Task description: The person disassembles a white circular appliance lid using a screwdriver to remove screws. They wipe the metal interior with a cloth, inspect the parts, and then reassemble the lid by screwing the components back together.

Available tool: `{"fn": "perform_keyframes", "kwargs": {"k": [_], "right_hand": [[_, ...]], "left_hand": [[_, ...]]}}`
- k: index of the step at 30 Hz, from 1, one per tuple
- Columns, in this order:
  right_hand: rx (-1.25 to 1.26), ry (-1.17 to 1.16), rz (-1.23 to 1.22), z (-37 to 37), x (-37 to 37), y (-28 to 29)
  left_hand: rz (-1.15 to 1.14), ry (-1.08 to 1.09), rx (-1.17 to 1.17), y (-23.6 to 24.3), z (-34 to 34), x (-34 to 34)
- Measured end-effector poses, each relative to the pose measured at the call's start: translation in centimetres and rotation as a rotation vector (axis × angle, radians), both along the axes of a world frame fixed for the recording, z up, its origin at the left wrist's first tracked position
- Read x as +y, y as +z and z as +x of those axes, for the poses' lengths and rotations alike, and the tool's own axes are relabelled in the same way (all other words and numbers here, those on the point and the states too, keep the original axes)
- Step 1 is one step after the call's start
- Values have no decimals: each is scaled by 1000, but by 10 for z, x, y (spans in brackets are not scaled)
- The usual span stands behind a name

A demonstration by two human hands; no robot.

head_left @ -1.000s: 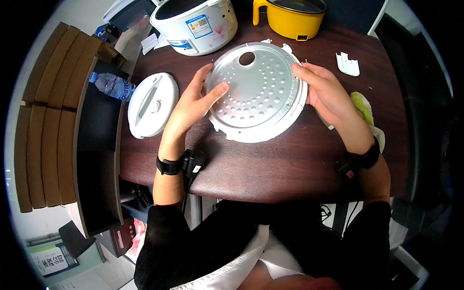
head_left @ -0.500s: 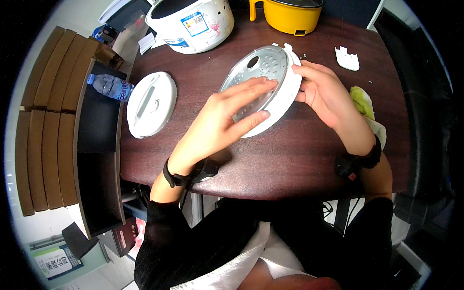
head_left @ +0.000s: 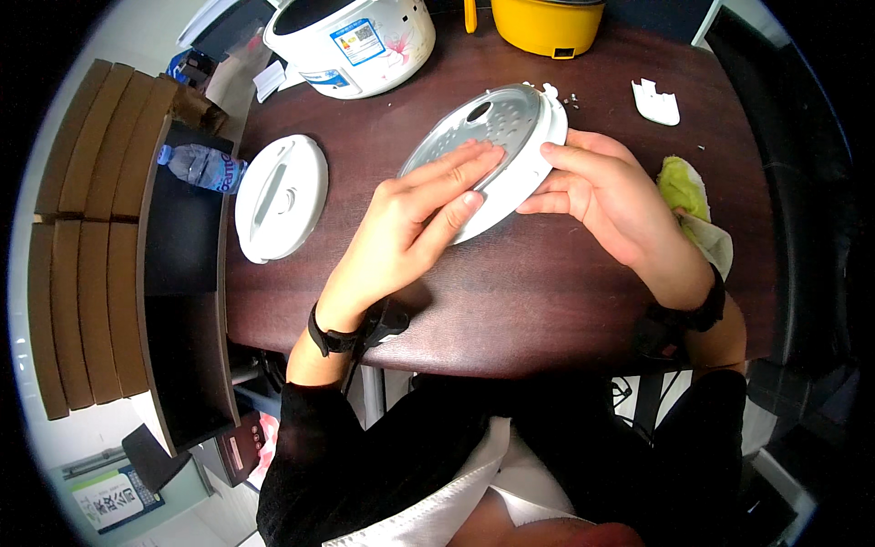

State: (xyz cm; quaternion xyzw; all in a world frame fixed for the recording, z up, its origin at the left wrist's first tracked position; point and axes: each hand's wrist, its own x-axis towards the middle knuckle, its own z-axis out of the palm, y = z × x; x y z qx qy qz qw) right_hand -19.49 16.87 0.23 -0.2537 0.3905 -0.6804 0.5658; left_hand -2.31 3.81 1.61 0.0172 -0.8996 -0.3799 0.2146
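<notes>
A round white lid piece with a dimpled silver metal plate (head_left: 486,129) is tilted above the table, a dark hole near its top. My left hand (head_left: 415,214) lies across the plate with long fingers extended and thumb beside the lower rim. My right hand (head_left: 602,191) grips the right edge, thumb on the white rim, other fingers partly behind it. An oval white lid with a recessed handle (head_left: 296,205) lies on the table at left. A small white broken-looking plastic piece (head_left: 656,103) lies beyond my right hand, and a green and cream cloth (head_left: 682,187) is beside it.
A white cooker body (head_left: 365,64) and yellow pot (head_left: 547,23) stand at the back of the dark wooden table (head_left: 501,319). A dark shelf (head_left: 182,346) at left holds a water bottle (head_left: 200,168), beside stacked brown boxes (head_left: 82,319). Small bits lie near the lid piece.
The metal-plated piece has turned from facing up to a steeper tilt and shifted slightly left. My left hand has moved from its left rim onto the plate's face, fingers stretched out.
</notes>
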Motion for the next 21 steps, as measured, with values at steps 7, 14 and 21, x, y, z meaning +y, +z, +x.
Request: {"fn": "perform_keyframes", "kwargs": {"k": [7, 14, 21], "right_hand": [[-7, -4, -2, 5, 1, 2], [4, -10, 8, 1, 1, 3], [-78, 80, 99, -4, -5, 5]], "left_hand": [[5, -13, 8, -6, 3, -2], [-147, -15, -18, -5, 2, 2], [-216, -6, -57, -8, 5, 4]]}}
